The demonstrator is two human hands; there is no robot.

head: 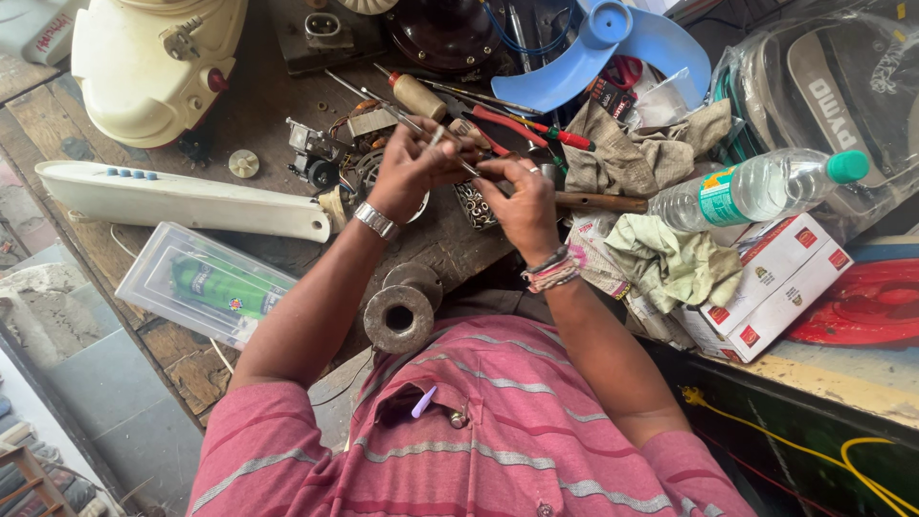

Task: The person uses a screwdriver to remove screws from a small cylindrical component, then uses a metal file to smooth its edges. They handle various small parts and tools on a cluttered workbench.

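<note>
Both grips pinch together: my left hand (410, 165) and right hand (522, 196) nip a thin metal rod (433, 139) above the counter (258, 115). I see red-and-white boxes (766, 287) at right, beneath a green-capped bottle (756, 189). What the fingertips clasp stays hidden.

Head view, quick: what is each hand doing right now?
Left hand: closed, pinching a thin metal tool.
Right hand: closed around the same tool's lower end; any other contents cannot be told.
</note>
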